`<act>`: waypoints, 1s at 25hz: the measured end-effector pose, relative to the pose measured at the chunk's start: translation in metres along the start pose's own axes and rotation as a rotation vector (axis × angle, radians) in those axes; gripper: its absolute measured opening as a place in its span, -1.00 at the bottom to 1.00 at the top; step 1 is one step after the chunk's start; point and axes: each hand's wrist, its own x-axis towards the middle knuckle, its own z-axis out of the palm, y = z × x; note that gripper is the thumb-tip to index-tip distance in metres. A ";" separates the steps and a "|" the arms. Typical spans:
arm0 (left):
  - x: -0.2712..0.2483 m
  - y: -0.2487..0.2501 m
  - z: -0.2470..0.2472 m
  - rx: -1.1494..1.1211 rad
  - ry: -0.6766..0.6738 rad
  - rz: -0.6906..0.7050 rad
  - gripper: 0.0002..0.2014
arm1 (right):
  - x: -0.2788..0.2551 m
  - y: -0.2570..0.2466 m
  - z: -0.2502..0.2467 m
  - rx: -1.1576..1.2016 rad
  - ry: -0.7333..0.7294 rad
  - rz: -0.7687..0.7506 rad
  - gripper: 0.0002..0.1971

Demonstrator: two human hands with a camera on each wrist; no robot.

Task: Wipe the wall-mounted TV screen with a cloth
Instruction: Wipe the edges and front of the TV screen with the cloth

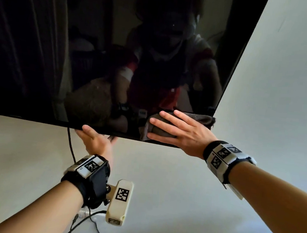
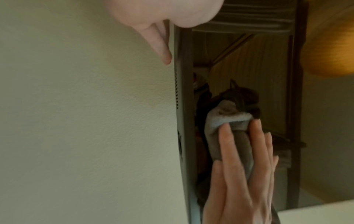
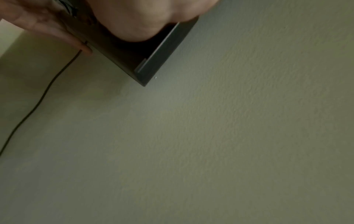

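Grey cloth (image 1: 168,129) under flat right hand (image 1: 183,131) fingers (image 1: 168,117), pressed on TV screen (image 1: 117,55).

The TV (image 1: 99,44) hangs on the wall (image 1: 284,92). The cloth (image 1: 201,119) lies on its bottom right corner, under the right hand (image 1: 181,132). The left hand (image 1: 95,140) is at its bottom edge, to the left. A cable (image 1: 71,145) hangs below.

TV screen (image 1: 103,41): dark, glossy, smooth, mirror-like w/ clear reflections; bezel (image 2: 184,84) looks like dark matt plastic, slotted vents along its edge; cloth (image 2: 228,119): grey, soft, fuzzy terry-type fabric, matt; wall (image 3: 239,136): pale paint, matt, finely rough/stippled texture; cable (image 1: 71,145): thin, black, smooth sheath, prob. plastic or rubber.
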 end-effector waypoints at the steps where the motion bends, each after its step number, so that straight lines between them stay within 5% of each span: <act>1: -0.005 0.004 -0.006 0.109 -0.027 -0.032 -0.52 | -0.002 0.000 -0.002 0.013 -0.003 0.023 -0.21; 3: -0.017 0.018 -0.019 0.482 -0.042 0.100 -0.56 | 0.004 -0.003 -0.005 0.070 0.021 0.066 -0.19; 5: -0.030 0.034 -0.028 0.764 -0.135 0.560 -0.62 | 0.009 -0.004 -0.005 0.181 0.109 0.092 -0.22; 9: -0.037 0.038 -0.011 0.934 -0.678 1.638 -0.79 | 0.006 -0.001 -0.012 0.407 0.340 0.294 -0.72; 12: -0.020 0.029 0.006 1.138 -0.660 2.081 -0.75 | 0.002 -0.009 -0.017 0.257 0.418 0.483 -0.90; 15: -0.011 0.036 0.016 1.081 -0.647 2.256 -0.77 | 0.000 -0.015 -0.019 0.200 0.473 0.612 -0.81; 18: -0.019 0.043 0.034 0.981 -0.905 2.344 -0.81 | -0.001 -0.017 -0.017 0.208 0.465 0.585 -0.70; 21: -0.022 0.043 0.044 1.012 -1.168 2.230 -0.66 | -0.004 -0.017 -0.019 0.322 0.490 0.629 -0.63; 25: -0.016 0.035 0.041 1.195 -1.215 2.139 -0.48 | -0.027 -0.013 -0.040 0.524 0.514 0.601 -0.59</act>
